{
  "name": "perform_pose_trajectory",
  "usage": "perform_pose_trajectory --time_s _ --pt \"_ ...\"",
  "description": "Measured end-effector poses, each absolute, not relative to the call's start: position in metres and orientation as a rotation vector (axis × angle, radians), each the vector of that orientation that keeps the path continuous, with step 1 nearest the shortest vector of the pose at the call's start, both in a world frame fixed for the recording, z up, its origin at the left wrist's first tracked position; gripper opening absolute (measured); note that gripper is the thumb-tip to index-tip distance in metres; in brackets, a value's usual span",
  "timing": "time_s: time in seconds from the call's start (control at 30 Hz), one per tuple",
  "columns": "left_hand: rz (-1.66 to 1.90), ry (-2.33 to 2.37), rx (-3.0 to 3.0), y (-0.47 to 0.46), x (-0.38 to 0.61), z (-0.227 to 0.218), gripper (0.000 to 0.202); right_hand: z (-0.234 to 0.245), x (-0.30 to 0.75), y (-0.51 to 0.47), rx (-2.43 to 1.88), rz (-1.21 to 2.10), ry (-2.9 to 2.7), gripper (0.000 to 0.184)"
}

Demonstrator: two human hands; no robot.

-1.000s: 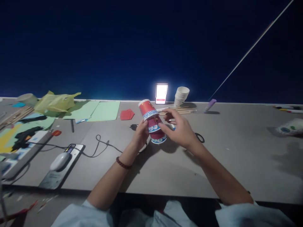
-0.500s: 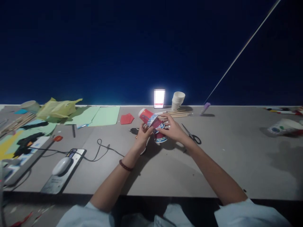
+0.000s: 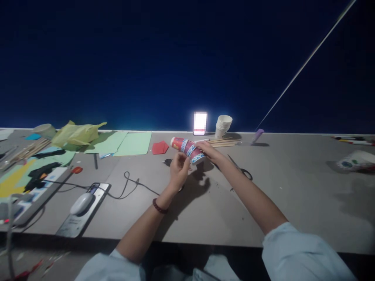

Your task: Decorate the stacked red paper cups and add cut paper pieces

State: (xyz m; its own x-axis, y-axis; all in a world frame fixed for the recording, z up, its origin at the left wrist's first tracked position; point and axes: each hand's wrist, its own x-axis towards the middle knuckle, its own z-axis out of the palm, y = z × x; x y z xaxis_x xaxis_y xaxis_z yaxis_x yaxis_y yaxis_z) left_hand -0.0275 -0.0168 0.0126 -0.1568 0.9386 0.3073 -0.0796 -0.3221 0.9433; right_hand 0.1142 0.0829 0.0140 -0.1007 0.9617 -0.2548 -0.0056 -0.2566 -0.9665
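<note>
The row of red paper cups (image 3: 190, 150), nested and banded in blue and white, is held in the air above the grey table (image 3: 211, 222), in front of the person. Its long axis slopes: the narrow white-rimmed end points to the far left and sits higher in view, while the flared end points to the near right, lower down. The right hand (image 3: 208, 150) grips the row by its far side, near the flared end. The left hand (image 3: 179, 171) is curled narrow just below the row, thumb close to the fingers; whether it pinches anything I cannot tell. Beyond the row stand a lit screen (image 3: 200, 123) and a stack of white cups (image 3: 223, 125). Wooden sticks (image 3: 225, 143) lie behind the right hand, scissors (image 3: 246, 174) to its right, and red paper (image 3: 159, 147) left of the narrow end.
</note>
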Motion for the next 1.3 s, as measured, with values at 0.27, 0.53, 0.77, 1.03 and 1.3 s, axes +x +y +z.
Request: perform_pose_trajectory --time_s 0.27,0.53,0.77,1.03,1.3 --pt "1.295 1.062 2.213 -0.027 -0.026 -0.001 0.009 0.000 0.094 0.118 -1.424 1.388 -1.158 0.028" --pt "1.113 1.033 2.543 -0.028 -0.024 -0.005 0.016 -0.013 0.081 0.126 -1.543 1.193 -1.352 0.049" --pt "1.071 1.073 2.584 -0.029 -0.024 -0.003 0.017 -0.015 0.096 0.126 -1.582 0.993 -1.485 0.039" --pt "1.043 1.088 2.643 -0.028 -0.024 -0.003 0.019 0.002 0.125 0.143 -1.405 0.805 -1.818 0.031" --pt "1.051 1.100 2.648 -0.028 -0.024 -0.004 0.017 0.000 0.112 0.141 -1.315 0.806 -1.930 0.010"
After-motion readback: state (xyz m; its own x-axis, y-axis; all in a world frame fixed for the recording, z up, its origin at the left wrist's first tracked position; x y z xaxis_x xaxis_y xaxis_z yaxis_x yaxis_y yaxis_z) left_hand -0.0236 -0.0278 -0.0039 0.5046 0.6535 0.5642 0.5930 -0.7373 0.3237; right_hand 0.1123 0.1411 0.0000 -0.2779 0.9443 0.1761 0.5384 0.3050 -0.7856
